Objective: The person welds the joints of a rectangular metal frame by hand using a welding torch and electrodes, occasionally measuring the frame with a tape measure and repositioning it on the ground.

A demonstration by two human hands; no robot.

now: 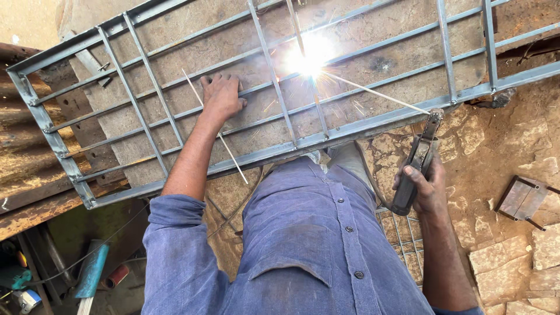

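Note:
A grey steel grille frame [350,129] of flat bars lies flat over a stone slab. My left hand [222,96] presses palm down on its bars, with a loose thin welding rod [214,126] lying under the hand. My right hand [424,186] grips a dark electrode holder [416,163]. Its long thin electrode [373,92] reaches up left to a bright white arc [307,58] at a bar joint, throwing sparks. My blue shirt fills the lower middle.
Rusty corrugated sheet [23,146] lies at the left. Tools and a blue-handled item [92,269] sit on the ground at the lower left. A small metal bracket [523,198] rests on stone paving at the right. A mesh piece [402,230] lies beside my right arm.

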